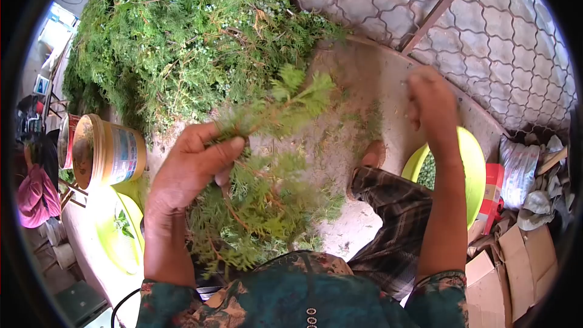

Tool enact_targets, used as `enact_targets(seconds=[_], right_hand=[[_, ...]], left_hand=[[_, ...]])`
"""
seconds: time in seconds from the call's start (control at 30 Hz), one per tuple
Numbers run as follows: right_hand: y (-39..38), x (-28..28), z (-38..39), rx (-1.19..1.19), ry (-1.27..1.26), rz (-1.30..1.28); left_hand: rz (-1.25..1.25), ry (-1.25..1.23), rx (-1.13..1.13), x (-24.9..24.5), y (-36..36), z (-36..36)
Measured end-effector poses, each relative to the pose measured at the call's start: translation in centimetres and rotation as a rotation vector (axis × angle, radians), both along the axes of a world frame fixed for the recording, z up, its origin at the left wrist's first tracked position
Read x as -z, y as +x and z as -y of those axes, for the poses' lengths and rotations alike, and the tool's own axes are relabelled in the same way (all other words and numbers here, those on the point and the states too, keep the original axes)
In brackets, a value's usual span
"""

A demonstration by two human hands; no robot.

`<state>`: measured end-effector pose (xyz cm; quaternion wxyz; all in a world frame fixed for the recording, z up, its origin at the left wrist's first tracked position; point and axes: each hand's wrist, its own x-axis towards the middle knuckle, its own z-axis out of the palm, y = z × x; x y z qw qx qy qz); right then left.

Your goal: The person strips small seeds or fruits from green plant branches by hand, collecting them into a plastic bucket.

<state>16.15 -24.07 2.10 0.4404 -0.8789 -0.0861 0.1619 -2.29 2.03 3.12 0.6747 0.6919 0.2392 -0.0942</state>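
My left hand (195,161) is closed around the stem of a leafy conifer branch (261,197), with flat green sprays spreading out to the right and down over my lap. My right hand (431,100) is raised away from the branch, near the far edge of a yellow-green basin (475,164). Its fingers are curled in and slightly blurred; whatever they hold, if anything, is hidden. Small green pieces (427,173) lie inside that basin, partly covered by my right forearm.
A big heap of cut conifer branches (182,48) rises ahead. On the left are a dirty bucket (124,152), a second yellow-green basin (112,237) and a person in pink (39,191). A wire-mesh panel (486,42), a red box (492,188) and cardboard (528,261) line the right.
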Motion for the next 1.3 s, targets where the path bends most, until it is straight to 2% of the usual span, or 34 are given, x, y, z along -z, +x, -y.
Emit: enact_targets(seconds=[0.03, 0.1, 0.17, 0.23, 0.27, 0.33, 0.37, 0.43, 0.5, 0.57, 0.63, 0.67, 0.73, 0.8, 0.83, 0.87, 0.9, 0.93, 0.97, 1.03, 1.13, 1.3], right_hand=[[0.2, -0.1, 0.0, -0.008, 0.0, 0.011], [-0.6, 0.1, 0.0, 0.07, 1.08, -0.402], [-2.1, -0.2, -1.1, 0.154, 1.056, -0.443], [-2.8, 0.6, -1.3, -0.196, 1.245, -0.823], [-3.5, 0.6, -1.6, -0.202, 1.243, -0.821], [-5.4, 0.2, -3.1, -0.251, 0.597, -0.316], [-5.8, 0.6, -4.0, -0.252, 0.597, -0.318], [-6.5, 1.9, -5.5, -0.34, 0.415, 0.464], [-6.8, 2.3, -6.2, -0.309, 0.354, 0.479], [-6.5, 3.0, -6.4, -0.283, 0.295, 0.494], [-5.8, 3.9, -6.7, -0.314, 0.291, 0.658], [-5.5, 3.5, -6.6, -0.313, 0.291, 0.653], [-4.6, 2.3, -5.7, -0.077, 0.313, 0.392], [0.2, 2.3, -0.4, -0.066, 1.181, -0.458], [1.1, 1.9, 0.9, -0.04, 1.303, -0.521], [1.6, 1.2, 1.3, -0.015, 1.428, -0.584], [1.2, 0.8, 0.7, -0.031, 1.436, -0.59], [0.0, 0.5, -0.1, 0.041, 1.401, -0.56], [-1.1, 0.2, -1.1, 0.11, 1.37, -0.534], [-2.7, -0.6, -2.7, 0.095, 1.321, -0.551], [-3.1, -0.5, -3.1, 0.105, 1.166, -0.595], [-3.0, -0.5, -2.5, 0.076, 1.124, -0.605]], left_hand=[[-0.003, -0.009, -0.012, 0.0, -0.1, 0.0], [0.008, 0.02, 0.066, 0.2, 0.1, 0.6], [0.074, -0.016, 0.15, 1.0, 0.3, 0.7], [0.091, -0.009, 0.155, 0.9, 0.4, 1.0], [0.079, -0.016, 0.134, 1.2, 0.4, 1.1], [0.066, -0.021, 0.108, 1.3, 0.4, 1.4], [0.06, 0.019, 0.126, 1.3, 0.4, 1.6], [0.051, 0.056, 0.15, 1.5, 0.3, 1.8], [0.173, 0.172, 0.193, 2.0, 0.4, 2.0], [0.155, 0.199, 0.213, 1.9, 0.4, 2.0], [0.132, 0.226, 0.231, 1.7, 0.5, 2.2], [0.104, 0.154, 0.186, 1.4, 0.7, 2.4], [0.059, 0.078, 0.138, 1.3, 0.8, 2.0], [0.07, -0.125, -0.039, 1.7, 1.0, 1.0], [0.071, -0.121, -0.051, 2.2, 1.0, 0.8], [0.03, -0.318, -0.229, 3.0, 1.1, 0.6], [-0.006, -0.51, -0.409, 3.2, 1.2, 0.2], [0.084, -0.852, -0.242, 2.9, 0.8, -0.9], [0.094, -0.826, -0.257, 3.5, 0.9, -1.4], [0.266, -1.74, -0.09, 5.5, 1.5, -1.7], [0.397, -1.814, 0.079, 6.1, 1.8, -0.9], [0.353, -1.834, 0.026, 6.6, 1.9, -1.0]])
